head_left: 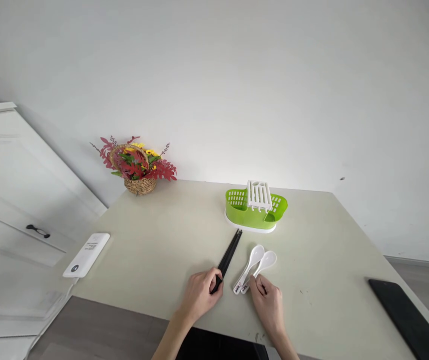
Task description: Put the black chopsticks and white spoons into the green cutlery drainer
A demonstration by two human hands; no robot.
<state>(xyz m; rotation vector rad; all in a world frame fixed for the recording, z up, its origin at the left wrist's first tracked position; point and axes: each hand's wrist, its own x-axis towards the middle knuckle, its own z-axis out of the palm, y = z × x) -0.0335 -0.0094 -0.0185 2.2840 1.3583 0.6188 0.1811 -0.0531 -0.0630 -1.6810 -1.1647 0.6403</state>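
My left hand (200, 293) is curled round the near end of the black chopsticks (230, 256), which lie on the table (161, 250) pointing toward the green cutlery drainer (255, 212). My right hand (267, 299) rests beside the handles of two white spoons (256, 264); its fingers are bent and touch the nearer handle. The drainer has a white slotted insert (259, 194) and stands on a white base at the table's back.
A wicker basket of red and yellow flowers (136, 167) stands at the back left corner. A white power bank (86, 255) lies at the left edge. A black flat device (409, 320) lies at the right edge. A white cabinet door (19, 200) is at left.
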